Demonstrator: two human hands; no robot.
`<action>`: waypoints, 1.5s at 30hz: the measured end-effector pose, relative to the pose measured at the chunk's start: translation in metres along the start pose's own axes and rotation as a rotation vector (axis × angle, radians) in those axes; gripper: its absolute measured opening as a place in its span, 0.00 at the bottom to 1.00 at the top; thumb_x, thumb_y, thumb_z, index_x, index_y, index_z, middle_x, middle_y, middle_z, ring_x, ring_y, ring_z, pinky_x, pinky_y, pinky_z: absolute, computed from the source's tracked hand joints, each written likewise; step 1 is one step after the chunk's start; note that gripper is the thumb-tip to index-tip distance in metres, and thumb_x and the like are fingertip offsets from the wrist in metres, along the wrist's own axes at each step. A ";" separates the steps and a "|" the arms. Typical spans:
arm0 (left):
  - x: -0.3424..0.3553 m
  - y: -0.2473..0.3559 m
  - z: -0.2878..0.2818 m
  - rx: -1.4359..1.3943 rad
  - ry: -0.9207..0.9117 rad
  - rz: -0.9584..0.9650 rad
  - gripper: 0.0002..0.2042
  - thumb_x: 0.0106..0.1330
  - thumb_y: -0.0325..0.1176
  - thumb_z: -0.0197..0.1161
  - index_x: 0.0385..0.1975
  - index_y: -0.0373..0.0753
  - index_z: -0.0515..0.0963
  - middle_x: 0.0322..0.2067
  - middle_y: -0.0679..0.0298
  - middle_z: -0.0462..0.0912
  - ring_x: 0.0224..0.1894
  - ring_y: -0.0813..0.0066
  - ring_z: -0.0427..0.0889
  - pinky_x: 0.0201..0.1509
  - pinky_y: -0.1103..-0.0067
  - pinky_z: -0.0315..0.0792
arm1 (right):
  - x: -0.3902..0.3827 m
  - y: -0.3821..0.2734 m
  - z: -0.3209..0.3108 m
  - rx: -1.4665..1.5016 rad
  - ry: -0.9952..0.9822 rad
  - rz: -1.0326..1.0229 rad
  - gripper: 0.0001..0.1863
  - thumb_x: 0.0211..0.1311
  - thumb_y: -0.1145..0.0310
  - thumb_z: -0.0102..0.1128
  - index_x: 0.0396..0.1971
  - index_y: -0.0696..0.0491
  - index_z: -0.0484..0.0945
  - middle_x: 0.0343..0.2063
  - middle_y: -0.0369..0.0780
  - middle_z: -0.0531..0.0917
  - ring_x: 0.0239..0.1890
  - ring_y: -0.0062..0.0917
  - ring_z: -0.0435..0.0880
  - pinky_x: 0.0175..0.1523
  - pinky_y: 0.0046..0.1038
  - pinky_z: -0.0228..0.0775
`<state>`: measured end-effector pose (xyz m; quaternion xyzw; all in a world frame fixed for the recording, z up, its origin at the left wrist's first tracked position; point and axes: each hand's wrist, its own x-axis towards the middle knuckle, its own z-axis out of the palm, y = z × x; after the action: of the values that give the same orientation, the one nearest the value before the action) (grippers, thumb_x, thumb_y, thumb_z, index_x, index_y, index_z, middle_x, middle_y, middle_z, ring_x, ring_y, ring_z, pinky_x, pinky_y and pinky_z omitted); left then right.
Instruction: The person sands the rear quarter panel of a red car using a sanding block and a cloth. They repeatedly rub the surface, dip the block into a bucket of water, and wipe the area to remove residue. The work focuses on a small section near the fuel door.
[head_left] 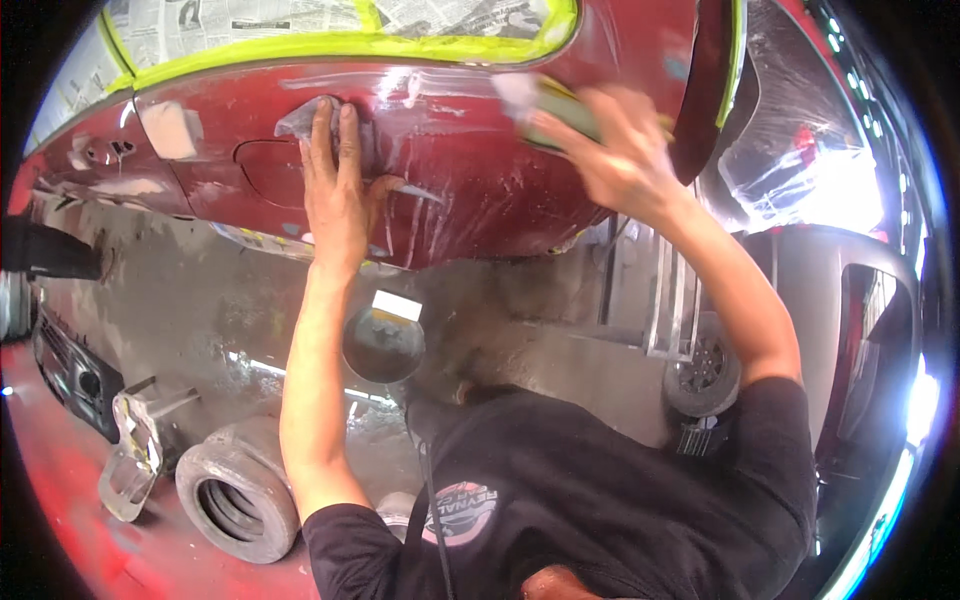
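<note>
A dark red car panel (pixel 470 190), wet and streaked with pale smears, spans the upper part of the head view. Beside the round outline of the fuel door (pixel 270 175), my left hand (pixel 338 190) presses a crumpled grey cloth (pixel 300 121) against the panel with its fingers extended. My right hand (pixel 622 150) grips a yellow-green sanding block (pixel 566 110) at the panel's upper right. Motion blurs both that hand and the block, and a whitish patch (pixel 515 90) at the block's left end is too smeared to make out.
Newspaper (pixel 300 15) edged with bright yellow tape (pixel 330 45) covers the windows. Below the panel stands a round bucket (pixel 384 348) with a white piece on top. Tires (pixel 238 490), a black bumper part (pixel 75 375) and a metal frame (pixel 668 290) stand around the wet floor.
</note>
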<state>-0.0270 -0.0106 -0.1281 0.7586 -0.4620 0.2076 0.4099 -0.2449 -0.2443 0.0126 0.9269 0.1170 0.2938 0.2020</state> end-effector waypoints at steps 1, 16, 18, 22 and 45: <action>0.000 0.000 0.002 -0.010 -0.001 -0.005 0.52 0.51 0.37 0.82 0.79 0.40 0.61 0.78 0.47 0.60 0.77 0.40 0.64 0.78 0.46 0.63 | 0.017 -0.008 0.010 -0.010 0.002 -0.014 0.32 0.52 0.68 0.66 0.62 0.39 0.86 0.42 0.39 0.78 0.47 0.37 0.79 0.53 0.42 0.73; 0.001 0.000 -0.003 -0.013 -0.007 0.004 0.52 0.51 0.38 0.82 0.79 0.40 0.63 0.79 0.46 0.60 0.76 0.39 0.65 0.77 0.47 0.64 | 0.074 -0.030 0.039 0.078 0.008 -0.041 0.31 0.54 0.69 0.66 0.62 0.39 0.84 0.43 0.39 0.80 0.46 0.36 0.80 0.50 0.40 0.73; -0.002 -0.004 -0.006 0.016 -0.021 -0.007 0.52 0.50 0.38 0.83 0.79 0.41 0.62 0.79 0.47 0.59 0.76 0.39 0.65 0.77 0.47 0.64 | 0.067 -0.024 0.032 0.072 -0.020 -0.070 0.31 0.54 0.68 0.67 0.62 0.39 0.85 0.44 0.39 0.80 0.47 0.36 0.80 0.50 0.40 0.73; -0.004 -0.007 -0.006 -0.004 0.000 0.005 0.53 0.50 0.36 0.83 0.79 0.41 0.62 0.79 0.47 0.59 0.76 0.39 0.65 0.77 0.47 0.64 | -0.019 0.015 -0.013 -0.061 -0.021 -0.043 0.32 0.52 0.68 0.68 0.61 0.40 0.86 0.47 0.40 0.81 0.50 0.36 0.80 0.52 0.42 0.75; -0.005 -0.005 -0.015 0.028 -0.027 -0.042 0.52 0.51 0.33 0.82 0.80 0.44 0.62 0.78 0.48 0.60 0.76 0.39 0.66 0.78 0.49 0.65 | 0.044 -0.021 0.022 0.077 0.029 -0.041 0.29 0.54 0.69 0.66 0.60 0.40 0.87 0.42 0.40 0.80 0.47 0.39 0.80 0.51 0.44 0.72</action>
<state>-0.0239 0.0054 -0.1248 0.7764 -0.4485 0.1952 0.3974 -0.1981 -0.2173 0.0087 0.9270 0.1500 0.2985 0.1705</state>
